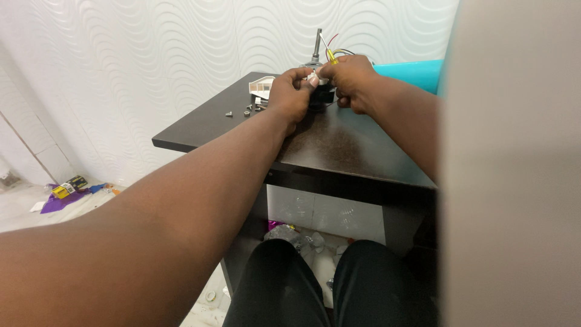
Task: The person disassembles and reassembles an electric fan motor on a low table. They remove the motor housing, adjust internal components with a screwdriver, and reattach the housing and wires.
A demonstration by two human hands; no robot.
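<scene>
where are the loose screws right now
In the head view the loose screws lie on the dark table, toward its far left part, just left of the left hand and in front of the white plastic part.

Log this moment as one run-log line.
left hand: shut on small motor | right hand: shut on motor wires | dark table: loose screws, white plastic part

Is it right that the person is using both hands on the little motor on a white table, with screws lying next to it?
Not quite: the table is dark brown, not white; the white part is the wavy wall behind it. The head view shows this. The rest holds: the left hand and right hand are on the small motor, with screws lying next to it.
</scene>
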